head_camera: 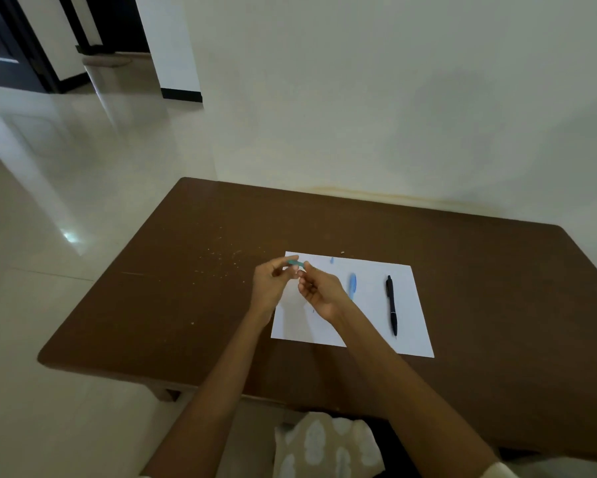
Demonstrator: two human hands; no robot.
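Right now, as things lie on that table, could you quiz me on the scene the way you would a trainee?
1. True or false: the black pen lies on the white sheet of paper.
2. What do the left hand and right hand pinch between them? A) a small teal piece B) scissors C) a cup
3. Fill in: the light-blue pen part lies on the paper between the right hand and the ____.
Key: 1 true; 2 A; 3 black pen.

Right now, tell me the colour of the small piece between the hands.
Light blue-green; the small piece shows best in the head view.
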